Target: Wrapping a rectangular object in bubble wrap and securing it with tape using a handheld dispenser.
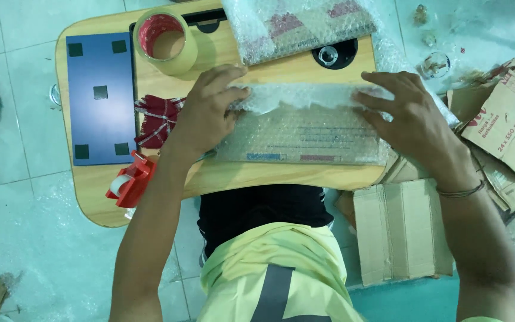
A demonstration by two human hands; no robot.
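Note:
A flat packet wrapped in bubble wrap [302, 134] lies on a small wooden lap table [233, 179]. My left hand [207, 110] presses down on its left end, fingers spread over the folded edge of the wrap. My right hand [409, 116] lies flat on the right end, fingers pointing left along the fold. Both hands hold the wrap against the packet.
A roll of tan tape [165, 40] and a second bubble-wrapped packet [296, 27] sit at the table's far side. A dark blue pad [99, 98], red-checked cloth [156, 119] and red tape dispenser [129, 182] lie left. Flattened cardboard boxes [397, 232] are on the floor at right.

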